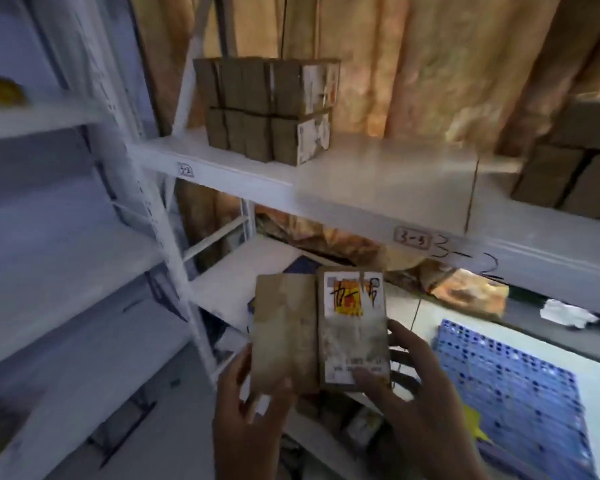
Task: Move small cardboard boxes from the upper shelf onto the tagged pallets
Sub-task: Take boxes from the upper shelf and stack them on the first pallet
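From the head camera, both hands hold a small cardboard box point(317, 329) in front of the white shelving, below the upper shelf point(326, 181). The left hand point(248, 415) grips the box's lower left corner, thumb on the brown front face and fingers curled round its left edge. The right hand point(420, 403) grips the lower right part, thumb lying across the white label and fingers wrapped behind the right side. The label carries an orange and yellow patch with black handwriting.

On the upper shelf a stack of cardboard boxes point(267, 109) stands two layers high, well to the left, and more boxes point(568, 178) sit at the right edge of view. A tag point(413, 239) on the shelf's front rail reads 3-3. Down to the right lies a blue perforated pallet point(520, 393), beside the right hand in the picture. The frame is blurred.
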